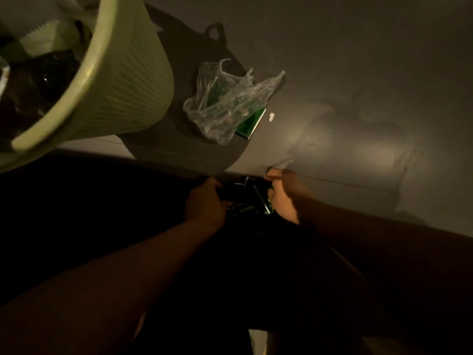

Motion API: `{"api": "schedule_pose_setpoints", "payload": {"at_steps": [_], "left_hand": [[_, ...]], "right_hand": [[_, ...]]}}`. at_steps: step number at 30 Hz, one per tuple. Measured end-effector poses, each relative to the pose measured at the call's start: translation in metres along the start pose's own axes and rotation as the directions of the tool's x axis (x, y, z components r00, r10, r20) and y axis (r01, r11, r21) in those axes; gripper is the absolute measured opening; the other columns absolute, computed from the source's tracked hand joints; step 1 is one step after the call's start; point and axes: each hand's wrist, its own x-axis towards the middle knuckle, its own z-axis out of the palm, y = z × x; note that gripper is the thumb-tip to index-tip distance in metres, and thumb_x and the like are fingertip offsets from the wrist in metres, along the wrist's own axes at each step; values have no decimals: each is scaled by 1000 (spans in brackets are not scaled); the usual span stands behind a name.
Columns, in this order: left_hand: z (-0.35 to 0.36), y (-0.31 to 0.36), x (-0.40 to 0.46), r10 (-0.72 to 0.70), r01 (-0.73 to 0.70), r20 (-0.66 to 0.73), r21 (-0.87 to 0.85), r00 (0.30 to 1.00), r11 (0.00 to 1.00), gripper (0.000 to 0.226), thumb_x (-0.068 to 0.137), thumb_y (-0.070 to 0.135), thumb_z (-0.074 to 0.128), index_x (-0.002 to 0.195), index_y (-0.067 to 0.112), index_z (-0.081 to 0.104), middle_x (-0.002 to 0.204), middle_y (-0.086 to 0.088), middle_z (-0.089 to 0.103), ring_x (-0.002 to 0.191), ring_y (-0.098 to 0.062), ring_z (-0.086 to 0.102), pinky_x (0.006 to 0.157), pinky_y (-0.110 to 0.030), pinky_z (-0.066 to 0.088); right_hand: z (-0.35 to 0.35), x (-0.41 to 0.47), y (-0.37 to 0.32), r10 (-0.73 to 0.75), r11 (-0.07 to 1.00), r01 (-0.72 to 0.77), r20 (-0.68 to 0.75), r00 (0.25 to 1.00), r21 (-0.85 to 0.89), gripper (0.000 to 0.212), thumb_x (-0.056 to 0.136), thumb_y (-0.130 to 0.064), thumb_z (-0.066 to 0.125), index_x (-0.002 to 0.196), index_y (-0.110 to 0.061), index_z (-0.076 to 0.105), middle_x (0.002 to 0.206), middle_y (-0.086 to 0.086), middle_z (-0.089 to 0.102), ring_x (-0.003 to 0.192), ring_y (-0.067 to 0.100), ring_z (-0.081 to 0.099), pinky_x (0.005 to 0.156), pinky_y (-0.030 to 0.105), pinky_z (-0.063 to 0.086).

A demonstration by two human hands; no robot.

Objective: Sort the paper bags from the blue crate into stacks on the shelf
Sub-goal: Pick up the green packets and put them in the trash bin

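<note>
My left hand [204, 201] and right hand [281, 193] both grip a dark, flat paper bag [245, 201] low in shadow | blue crate, shelf stacks unseen | progress: cannot tell, likely mid-sort

Two hands [204, 201] [284, 198], one ribbed bin [122, 85], one clear plastic bag [225, 103], one green card [252, 124]

Very dim, yellowish; your arms sit in deep shadow, bin [122, 80] motion-blurred, wide-angle bend at edges, faint floor [358, 139] glow.
</note>
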Motion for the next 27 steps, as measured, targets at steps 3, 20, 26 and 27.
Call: {"api": "schedule_pose_setpoints", "payload": {"at_steps": [3, 20, 26, 27], "left_hand": [[-2, -2, 3, 81, -87, 66, 84, 995, 993, 18, 90, 26, 73, 106, 18, 77, 111, -9, 75, 109, -29, 68, 85, -30, 48], [-16, 12, -17, 137, -147, -60, -205, 989, 968, 23, 95, 19, 67, 117, 14, 70, 114, -11, 73, 110, -28, 66, 82, -24, 39], [-53, 32, -13, -20, -126, -232, -597, 973, 792, 11, 93, 27, 71, 95, 17, 75, 96, -8, 76, 91, -23, 70, 79, -30, 51], [-59, 36, -8, -74, -115, -251, -662, 965, 741, 13, 89, 33, 73, 88, 20, 73, 93, -8, 76, 91, -26, 72, 86, -37, 56]], "right_hand": [[-4, 8, -3, -28, 999, 28, -5, 1000, -16, 53, 84, -23, 64, 128, 7, 62, 122, 32, 62, 103, 41, 61, 99, 51, 53], [-57, -19, -24, -120, 969, 152, -168, 979, 196, 8, 93, -16, 65, 90, -18, 72, 81, 5, 72, 77, 24, 71, 76, 39, 61], [-92, -24, -67, -76, 679, 212, -220, 973, 703, 13, 89, -10, 61, 78, -14, 67, 74, 4, 71, 63, 16, 71, 59, 31, 59], [-94, -22, -76, -89, 648, 228, -224, 970, 727, 16, 90, -11, 60, 75, -13, 66, 66, 2, 69, 60, 17, 71, 56, 30, 57]]}}
